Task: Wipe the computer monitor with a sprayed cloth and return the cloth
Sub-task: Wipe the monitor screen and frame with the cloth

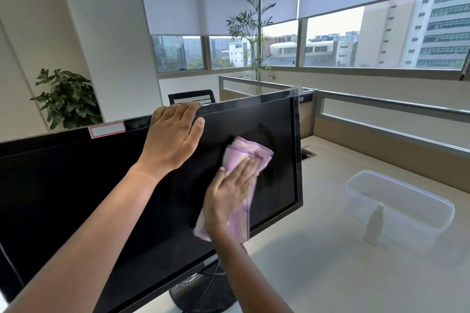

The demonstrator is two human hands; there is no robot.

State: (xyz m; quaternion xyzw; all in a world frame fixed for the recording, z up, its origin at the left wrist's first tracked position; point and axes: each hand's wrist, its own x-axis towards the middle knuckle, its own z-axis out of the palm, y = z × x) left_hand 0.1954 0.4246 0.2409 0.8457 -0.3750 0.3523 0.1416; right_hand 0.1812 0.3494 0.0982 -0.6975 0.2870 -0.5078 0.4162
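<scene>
The right hand (230,192) lies flat on the monitor (76,198), fingers spread and pressing a purple cloth (244,157) against the dark screen, toward the monitor's right edge. The cloth is folded; part shows above the fingertips and part hangs below the palm, down to the monitor's lower bezel. The hand is slightly blurred. The left hand (173,140) rests on the monitor's top edge, fingers hooked over the bezel and thumb laid open on the front of the screen, up and left of the cloth. A red-bordered label (107,129) sits on the top bezel left of that hand. The monitor's round black base (203,295) stands on a pale desk (318,274). To the right of the monitor, well apart from it, a small white spray bottle (374,225) stands upright just in front of a clear plastic bin (399,207). Behind the monitor are desk partitions (381,119), a black chair (192,96), two plants and windows.
</scene>
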